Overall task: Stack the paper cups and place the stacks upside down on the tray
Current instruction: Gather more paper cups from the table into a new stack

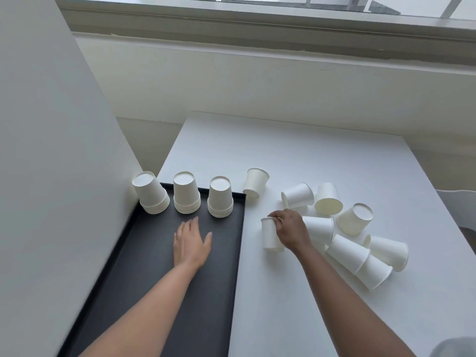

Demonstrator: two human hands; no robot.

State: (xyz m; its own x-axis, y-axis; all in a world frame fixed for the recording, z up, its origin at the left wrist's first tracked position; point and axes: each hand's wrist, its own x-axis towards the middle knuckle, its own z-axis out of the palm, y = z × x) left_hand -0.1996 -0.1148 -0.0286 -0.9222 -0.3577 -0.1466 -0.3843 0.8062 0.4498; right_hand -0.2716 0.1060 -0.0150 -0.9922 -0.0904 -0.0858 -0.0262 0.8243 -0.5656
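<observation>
A black tray (144,266) lies at the left of the white table. Three upside-down stacks of white paper cups stand along its far edge: left stack (150,193), middle stack (186,193), right stack (220,197). My left hand (192,240) rests flat on the tray, fingers straight, below the stacks. My right hand (289,229) grips the rim of an upright paper cup (270,237) just right of the tray. Several loose cups (354,219) lie tumbled on the table to the right, some nested (360,258). One single cup (255,182) stands apart further back.
A pale wall panel (51,150) runs close along the tray's left side. The table (296,155) stretches back toward a window sill. A white chair edge (458,202) shows at the right, beyond the table.
</observation>
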